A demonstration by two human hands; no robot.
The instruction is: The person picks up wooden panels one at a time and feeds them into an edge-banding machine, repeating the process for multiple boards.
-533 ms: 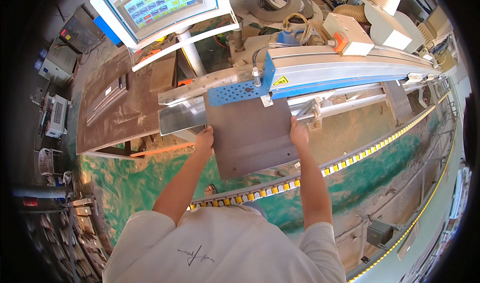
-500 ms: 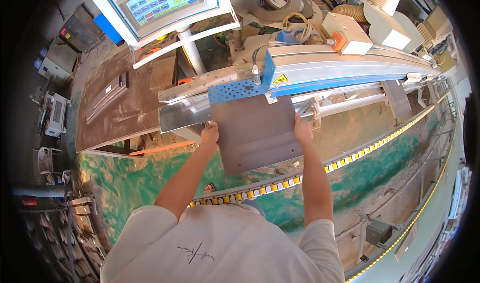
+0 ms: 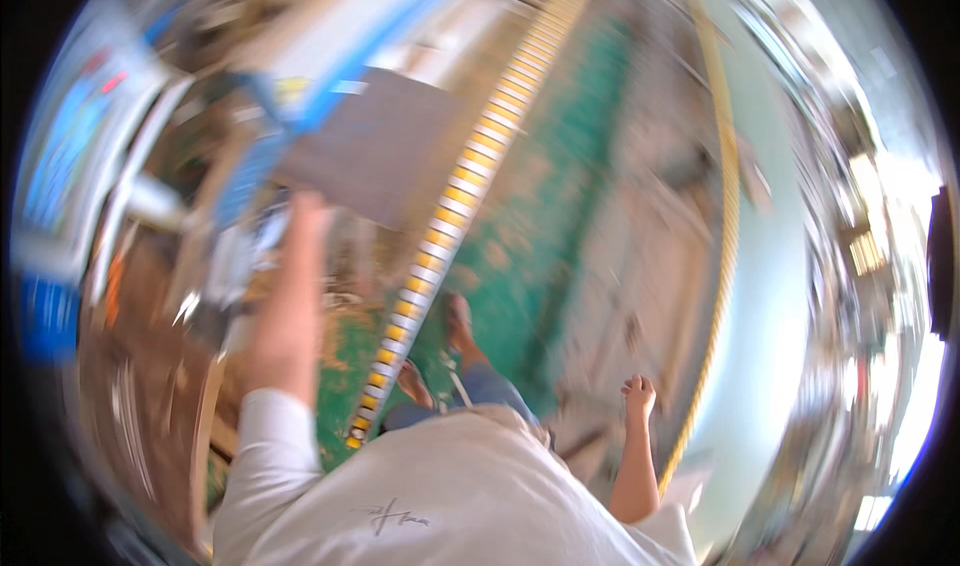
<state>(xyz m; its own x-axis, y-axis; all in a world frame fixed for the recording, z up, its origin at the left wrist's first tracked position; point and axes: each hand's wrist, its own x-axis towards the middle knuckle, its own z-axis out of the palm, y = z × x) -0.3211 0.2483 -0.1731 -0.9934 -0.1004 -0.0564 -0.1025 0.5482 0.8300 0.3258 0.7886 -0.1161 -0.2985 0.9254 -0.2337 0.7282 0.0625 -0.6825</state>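
Observation:
A flat dark brown board [image 3: 385, 141] lies under the blue-edged machine beam [image 3: 370, 41] at the upper left. At the board's near-left edge is my left hand [image 3: 308, 211], its arm stretched forward. Motion smears its fingers, so I cannot tell whether they grip the board or only touch it. My right hand [image 3: 639, 396] hangs well away on the right, above the conveyor side, with its fingers slightly curled and apart and nothing in them.
A roller rail [image 3: 440, 226] with yellow and white wheels runs diagonally beside my legs. Green floor [image 3: 540, 236] shows beyond it. Farther right are a second yellow rail [image 3: 728, 236] and a pale green surface [image 3: 775, 266]. A screen console [image 3: 75, 146] stands at far left.
My view and body have turned to the right. My right hand has let go of the board's right edge and swung out to the right; my left hand stays by the board.

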